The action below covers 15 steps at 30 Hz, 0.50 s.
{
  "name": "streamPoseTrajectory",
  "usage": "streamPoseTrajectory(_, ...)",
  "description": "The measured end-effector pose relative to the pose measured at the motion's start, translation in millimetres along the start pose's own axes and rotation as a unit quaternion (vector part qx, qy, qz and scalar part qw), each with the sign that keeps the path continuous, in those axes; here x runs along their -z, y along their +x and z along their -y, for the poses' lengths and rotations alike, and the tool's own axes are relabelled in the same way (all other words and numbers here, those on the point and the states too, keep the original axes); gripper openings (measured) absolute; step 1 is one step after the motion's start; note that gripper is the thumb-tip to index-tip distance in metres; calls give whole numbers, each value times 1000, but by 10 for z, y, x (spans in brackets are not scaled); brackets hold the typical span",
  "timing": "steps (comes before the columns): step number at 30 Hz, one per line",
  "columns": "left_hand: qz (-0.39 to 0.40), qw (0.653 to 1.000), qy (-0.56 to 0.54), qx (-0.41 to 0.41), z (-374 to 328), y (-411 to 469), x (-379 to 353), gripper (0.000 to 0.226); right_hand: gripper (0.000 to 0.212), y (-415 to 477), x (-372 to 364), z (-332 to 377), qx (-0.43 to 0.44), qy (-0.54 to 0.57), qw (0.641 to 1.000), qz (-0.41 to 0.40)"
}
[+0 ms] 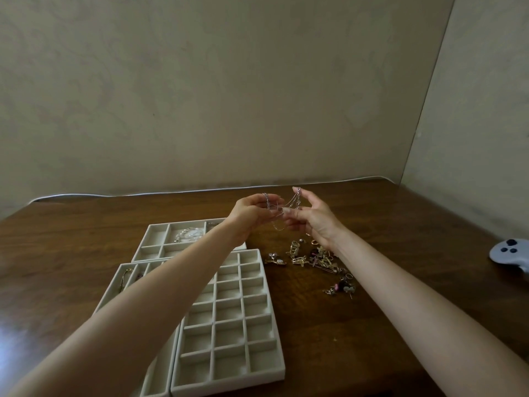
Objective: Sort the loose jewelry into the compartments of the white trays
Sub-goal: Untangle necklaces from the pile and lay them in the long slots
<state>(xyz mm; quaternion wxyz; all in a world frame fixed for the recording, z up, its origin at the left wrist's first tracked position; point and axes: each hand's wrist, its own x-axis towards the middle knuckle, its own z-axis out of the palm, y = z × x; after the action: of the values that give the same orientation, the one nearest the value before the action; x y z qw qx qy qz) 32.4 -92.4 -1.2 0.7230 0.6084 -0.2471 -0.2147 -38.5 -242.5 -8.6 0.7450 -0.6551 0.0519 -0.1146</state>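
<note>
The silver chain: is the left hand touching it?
Touching. The head view shows the silver chain looped over the curled fingers of the left hand, which grips it.

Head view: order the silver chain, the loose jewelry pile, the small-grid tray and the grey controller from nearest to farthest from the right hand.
1. Silver chain: held by fingers of the right hand, strung across to the left hand.
2. Jewelry pile: on the table, just below that hand.
3. Small-grid tray: to the left, nearer the camera.
4. Grey controller: far right edge.
</note>
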Motion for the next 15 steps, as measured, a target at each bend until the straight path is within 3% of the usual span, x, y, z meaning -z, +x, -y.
streamPoseTrajectory(10, -2, 999, 49, -3, -17, 30, 6, 32, 87, 12, -88, 20, 53, -209, 976, -29)
streamPoseTrajectory(15, 7, 998, 65, 15, 3, 45, 27, 30, 88, 18, -50, 23, 74, -191, 978, -33)
